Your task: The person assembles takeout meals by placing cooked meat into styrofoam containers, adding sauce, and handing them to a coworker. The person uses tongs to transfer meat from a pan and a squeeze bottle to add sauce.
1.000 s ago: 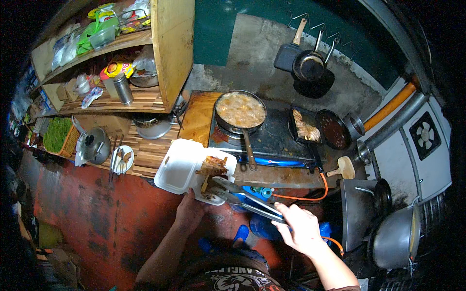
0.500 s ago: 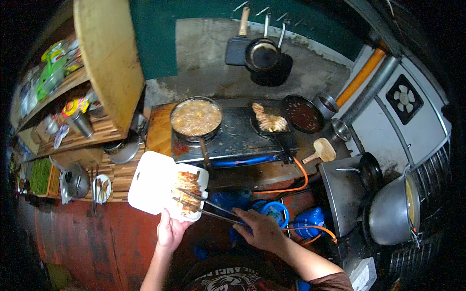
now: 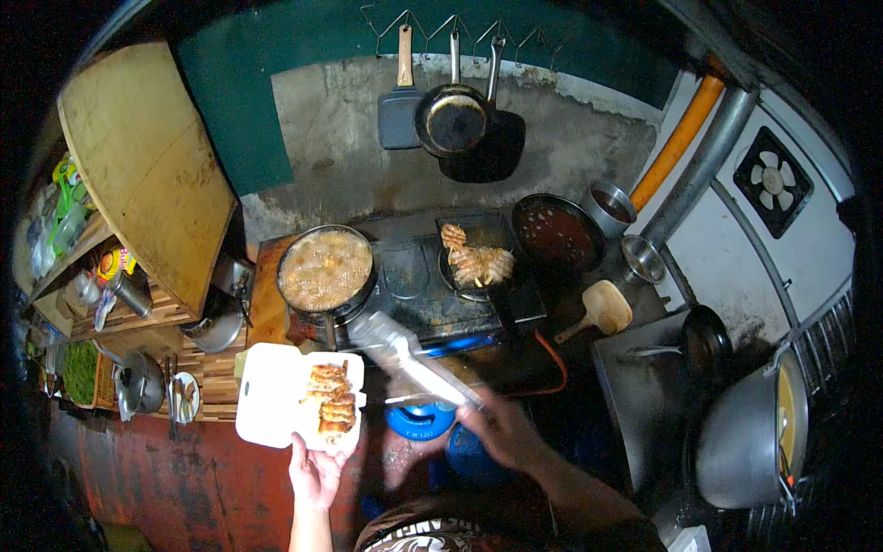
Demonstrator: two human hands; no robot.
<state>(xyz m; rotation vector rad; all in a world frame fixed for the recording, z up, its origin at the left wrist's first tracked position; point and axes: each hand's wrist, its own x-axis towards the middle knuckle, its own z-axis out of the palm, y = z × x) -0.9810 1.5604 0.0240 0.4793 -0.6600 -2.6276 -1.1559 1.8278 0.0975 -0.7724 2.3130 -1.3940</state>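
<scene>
My left hand (image 3: 315,478) supports an open white foam takeaway box (image 3: 267,396) from below, its thumb at the near edge. Browned, sliced-looking pieces of meat (image 3: 331,400) lie in the right half of the box. My right hand (image 3: 501,428) is closed around metal tongs (image 3: 425,370), which are smeared by motion. The tongs point up and left toward the stove's front edge, right of the box and apart from the meat. Whether their tips grip anything is too blurred to see. A dark griddle pan (image 3: 451,281) on the stove holds more grilled meat (image 3: 483,267).
A round pan of bubbling liquid (image 3: 326,267) sits on the left burner. Right of the stove stand a pan of dark sauce (image 3: 561,235), a wooden paddle (image 3: 607,305) and a large pot (image 3: 745,451). Shelving (image 3: 138,166) rises at left. Blue gas cylinders (image 3: 418,423) stand below.
The tongs have left the meat in the box and swung up toward the stove. My right hand has risen slightly. The whole view has shifted, and my left hand still carries the box.
</scene>
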